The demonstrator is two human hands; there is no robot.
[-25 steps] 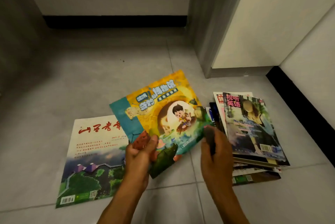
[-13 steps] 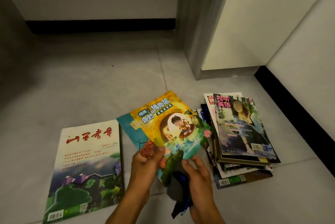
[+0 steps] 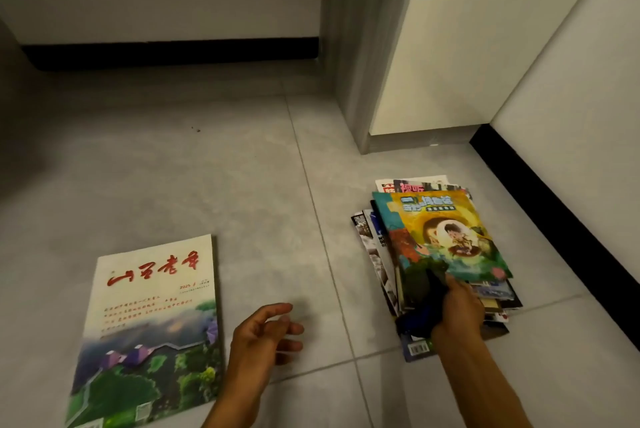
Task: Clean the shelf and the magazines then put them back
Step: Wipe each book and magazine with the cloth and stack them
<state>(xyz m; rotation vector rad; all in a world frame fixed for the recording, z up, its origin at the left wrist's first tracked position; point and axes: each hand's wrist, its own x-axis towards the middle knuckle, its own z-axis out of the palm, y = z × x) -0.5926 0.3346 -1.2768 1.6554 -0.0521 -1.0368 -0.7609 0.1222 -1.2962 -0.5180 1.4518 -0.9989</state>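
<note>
A: Change? Stack [image 3: 436, 268] lower right on the floor [image 3: 207, 167] — cartoon magazine [image 3: 440, 237] now on top, out of the left hand [image 3: 263, 341].
B: So wiped; white magazine [image 3: 152, 330] lower left likely next.
A: Orientation?
B: Long axis toward frame top, title far end. Right hand [image 3: 457, 309] grips dark cloth [image 3: 426, 303] on it; left spread, empty.

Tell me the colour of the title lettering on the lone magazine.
Red, on the lone magazine; head view.
</note>
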